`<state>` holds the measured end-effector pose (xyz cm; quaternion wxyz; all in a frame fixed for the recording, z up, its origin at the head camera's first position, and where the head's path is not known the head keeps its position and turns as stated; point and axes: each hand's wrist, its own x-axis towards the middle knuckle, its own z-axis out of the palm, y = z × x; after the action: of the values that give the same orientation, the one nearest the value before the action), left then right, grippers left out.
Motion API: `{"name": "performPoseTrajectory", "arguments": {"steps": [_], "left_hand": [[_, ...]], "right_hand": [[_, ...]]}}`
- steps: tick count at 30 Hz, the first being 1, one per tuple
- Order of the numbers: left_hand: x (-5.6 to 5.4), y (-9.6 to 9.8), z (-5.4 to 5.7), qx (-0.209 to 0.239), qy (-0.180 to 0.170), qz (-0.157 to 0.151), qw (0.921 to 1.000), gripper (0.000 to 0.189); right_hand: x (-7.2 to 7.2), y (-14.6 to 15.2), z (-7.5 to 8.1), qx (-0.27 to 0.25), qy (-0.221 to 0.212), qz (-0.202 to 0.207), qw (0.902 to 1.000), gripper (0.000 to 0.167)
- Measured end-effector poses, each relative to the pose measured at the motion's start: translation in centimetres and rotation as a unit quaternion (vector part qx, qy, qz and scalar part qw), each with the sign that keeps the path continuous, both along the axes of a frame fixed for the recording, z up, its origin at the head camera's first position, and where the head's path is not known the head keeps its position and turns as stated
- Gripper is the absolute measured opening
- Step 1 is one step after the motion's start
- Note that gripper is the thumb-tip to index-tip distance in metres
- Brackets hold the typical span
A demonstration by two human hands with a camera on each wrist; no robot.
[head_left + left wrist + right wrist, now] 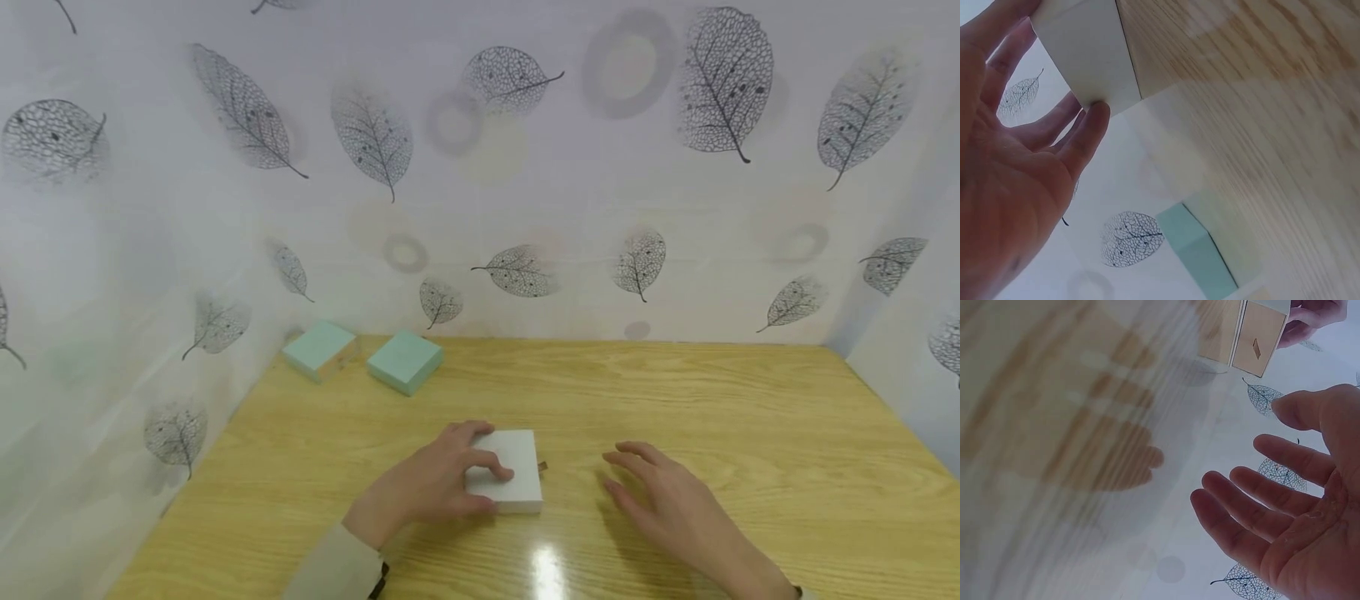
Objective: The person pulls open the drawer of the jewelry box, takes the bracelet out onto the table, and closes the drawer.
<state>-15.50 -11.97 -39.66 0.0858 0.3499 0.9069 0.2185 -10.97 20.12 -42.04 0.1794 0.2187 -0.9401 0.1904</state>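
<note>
A flat, square white box [521,458] lies on the wooden table in front of me. My left hand [431,483] grips it from the left, thumb on the near side and fingers at the far side, with one bent finger over the top. In the right wrist view, the box's right end is a light brown panel [1268,328] with a small brown pull tab [1256,349]. That tab also sticks out to the right in the head view. Some way right of the box, my right hand [675,504] hovers over the table, fingers spread and loosely bent, holding nothing.
Two mint-green boxes stand at the table's back left: one [321,348] in the corner with a brownish side, another [405,361] just right of it. A pale leaf-printed sheet [555,200] closes off the back and both sides of the table [750,417].
</note>
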Motion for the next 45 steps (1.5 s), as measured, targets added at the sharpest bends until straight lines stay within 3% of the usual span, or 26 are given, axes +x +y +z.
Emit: {"name": "performPoseTrajectory", "arguments": {"steps": [10,18,23,28,36,41,45], "left_hand": [[0.2,-1.3,0.0,0.002,0.002,0.000,1.0000,0.029],[0.3,-0.7,0.5,0.001,0.000,0.008,1.0000,0.025],[0.0,-0.4,0.4,0.001,0.000,0.010,1.0000,0.026],[-0.3,-0.5,0.2,0.001,-0.007,0.016,0.9998,0.032],[-0.4,-0.7,0.1,0.003,-0.024,0.023,0.9995,0.037],[-0.1,-1.1,0.2,0.009,-0.027,0.030,0.9991,0.037],[0.1,-1.5,0.1,0.014,-0.029,0.036,0.9988,0.036]], "right_hand": [[-0.5,-0.5,0.0,-0.002,0.002,0.016,0.9999,0.030],[-0.8,-0.8,0.2,-0.003,0.003,0.019,0.9998,0.029],[-1.4,-1.4,0.4,-0.056,-0.046,0.050,0.9961,0.025],[-2.4,-2.1,0.7,-0.131,-0.145,0.093,0.9763,0.023],[-3.7,-4.4,1.1,-0.187,-0.269,0.058,0.9430,0.025],[-4.0,-5.5,1.2,-0.258,-0.343,0.069,0.9005,0.030],[-4.3,-6.5,0.9,-0.294,-0.375,0.070,0.8763,0.031]]}}
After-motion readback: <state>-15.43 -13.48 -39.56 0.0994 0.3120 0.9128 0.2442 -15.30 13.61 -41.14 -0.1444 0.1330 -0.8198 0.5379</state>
